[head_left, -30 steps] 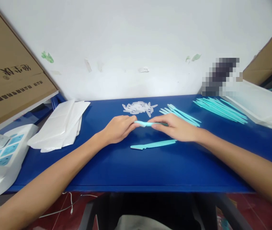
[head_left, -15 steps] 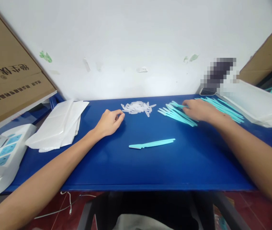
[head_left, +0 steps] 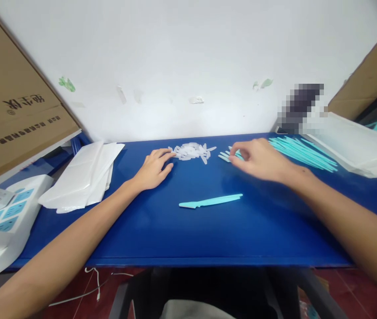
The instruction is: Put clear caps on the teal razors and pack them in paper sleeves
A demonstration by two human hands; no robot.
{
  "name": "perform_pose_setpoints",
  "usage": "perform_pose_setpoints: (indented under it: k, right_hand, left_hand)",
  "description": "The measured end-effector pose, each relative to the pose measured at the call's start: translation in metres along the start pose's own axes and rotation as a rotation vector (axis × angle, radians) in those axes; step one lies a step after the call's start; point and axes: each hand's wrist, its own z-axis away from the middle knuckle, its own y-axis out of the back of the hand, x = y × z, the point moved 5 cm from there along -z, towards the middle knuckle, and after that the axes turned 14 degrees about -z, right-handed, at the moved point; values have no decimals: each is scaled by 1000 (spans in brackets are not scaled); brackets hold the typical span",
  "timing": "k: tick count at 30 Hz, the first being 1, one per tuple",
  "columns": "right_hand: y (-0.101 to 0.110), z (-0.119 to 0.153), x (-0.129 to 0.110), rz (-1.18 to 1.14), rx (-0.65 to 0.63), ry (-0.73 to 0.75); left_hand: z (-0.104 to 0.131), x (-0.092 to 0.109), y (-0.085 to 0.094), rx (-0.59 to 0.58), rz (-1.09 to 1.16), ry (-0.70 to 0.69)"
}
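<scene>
My left hand (head_left: 155, 170) rests palm down on the blue table with its fingers spread, fingertips at the left edge of a pile of small translucent white blade caps (head_left: 191, 151). My right hand (head_left: 258, 160) is over a small group of turquoise eyebrow razors (head_left: 224, 156), hiding most of them. Its thumb and index finger curl together in a pinch; whatever lies between the tips is hidden. A single turquoise eyebrow razor (head_left: 211, 201) lies nearer the front, apart from both hands. More turquoise razors (head_left: 303, 153) lie in a bundle right of my right hand.
White plastic bags (head_left: 78, 177) and a white power strip (head_left: 12, 212) are at the left, below a cardboard box (head_left: 19, 102). A white tray (head_left: 357, 141) stands at the right. Behind is a white wall (head_left: 188, 57); the table's front edge (head_left: 188, 261) is near me.
My right hand has moved left across the small razor group and now covers more of it. The fingers of my left hand have stretched out towards the caps. The single razor stays put.
</scene>
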Motion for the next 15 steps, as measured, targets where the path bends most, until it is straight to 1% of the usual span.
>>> perform_pose_setpoints:
  k: [2,4,5,7,10,15]
  right_hand:
    - [-18,11,-29,-107,-162,123]
    - [-33,23,-51,-182,-307,211]
    - [-38,28,-59,-197,-361,256]
    - [-44,34,-68,-197,-426,333]
    - [-46,35,-65,-173,-473,365]
    - [-44,26,-45,-231,-489,298]
  left_hand:
    - [0,1,-4,-77,-6,-22]
    - [-1,1,-7,-144,-5,-40]
    - [-1,1,-8,-163,-4,-45]
    - [-1,1,-8,-161,-4,-40]
    - [-1,2,-4,-112,-11,-29]
    - [1,4,1,-54,7,-32]
